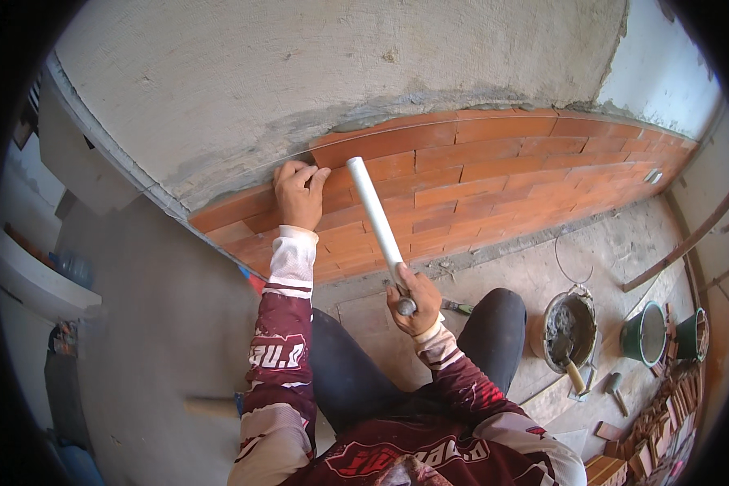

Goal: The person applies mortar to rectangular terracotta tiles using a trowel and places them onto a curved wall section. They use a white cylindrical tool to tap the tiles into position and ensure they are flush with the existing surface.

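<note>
The left hand (298,194) rests flat on the brick tiles (478,182) that cover the lower part of the wall (300,73), its fingers together and curled over the top edge of the upper row, where the tiles meet grey mortar and bare plaster. It grips nothing; it only presses against the tile face. The right hand (411,298) is clamped around the lower end of a white pipe (375,211), which slants up and to the left so that its top end lies against the tiles just beside the left hand's fingers. The pipe crosses several rows of tile along its length.

The person crouches on the concrete floor (494,259), knees in dark trousers either side of the right hand. To the right, well apart from the hands, a bucket of mortar (567,328) stands on the floor with a trowel (573,374) stuck in it. Two green buckets (644,332) stand further right, near a heap of loose tiles (664,413). A wooden handle (211,405) lies on the floor at the lower left
</note>
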{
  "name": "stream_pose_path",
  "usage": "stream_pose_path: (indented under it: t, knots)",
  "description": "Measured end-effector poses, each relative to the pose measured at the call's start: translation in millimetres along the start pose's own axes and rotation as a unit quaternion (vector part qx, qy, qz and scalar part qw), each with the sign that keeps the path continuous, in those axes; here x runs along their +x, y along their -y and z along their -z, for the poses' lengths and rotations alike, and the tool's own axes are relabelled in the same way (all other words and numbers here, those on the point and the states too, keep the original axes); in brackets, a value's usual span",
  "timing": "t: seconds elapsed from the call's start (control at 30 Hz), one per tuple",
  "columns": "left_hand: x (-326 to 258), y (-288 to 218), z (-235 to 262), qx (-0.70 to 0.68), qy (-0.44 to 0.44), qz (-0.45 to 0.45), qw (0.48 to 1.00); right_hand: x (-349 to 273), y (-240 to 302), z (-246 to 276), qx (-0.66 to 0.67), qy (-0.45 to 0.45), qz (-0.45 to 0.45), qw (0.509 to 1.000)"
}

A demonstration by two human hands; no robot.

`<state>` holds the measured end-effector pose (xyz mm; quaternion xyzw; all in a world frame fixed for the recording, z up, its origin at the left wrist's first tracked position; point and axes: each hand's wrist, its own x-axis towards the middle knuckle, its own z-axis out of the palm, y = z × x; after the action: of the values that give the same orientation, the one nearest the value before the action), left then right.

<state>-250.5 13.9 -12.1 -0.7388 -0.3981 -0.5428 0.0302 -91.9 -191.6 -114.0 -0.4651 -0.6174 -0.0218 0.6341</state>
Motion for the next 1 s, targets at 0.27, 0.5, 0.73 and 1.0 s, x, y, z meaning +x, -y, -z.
stream_pose_path:
  t: [0.27,0.5,0.73,1.0]
  knots:
    - [-0.3,3.0,-4.2,-0.01,-0.006,0.007,1.0,1.3,-0.1,-4.0,-0.018,0.013,-0.006,1.0]
    - [-1.0,3.1,-2.2,0.005,-0.011,-0.005,1.0,-18.5,-15.5,12.8,-0.015,-0.123,-0.086,0.989]
    - [-1.4,3.6,-3.8,0.017,-0.008,-0.012,1.0,-12.6,-40.1,25.6,-0.027,-0.13,-0.156,0.979]
    - [-0.1,0.1,-2.6,0.007,-0.001,-0.002,1.0,1.7,-30.3,29.2,-0.025,-0.136,-0.134,0.981]
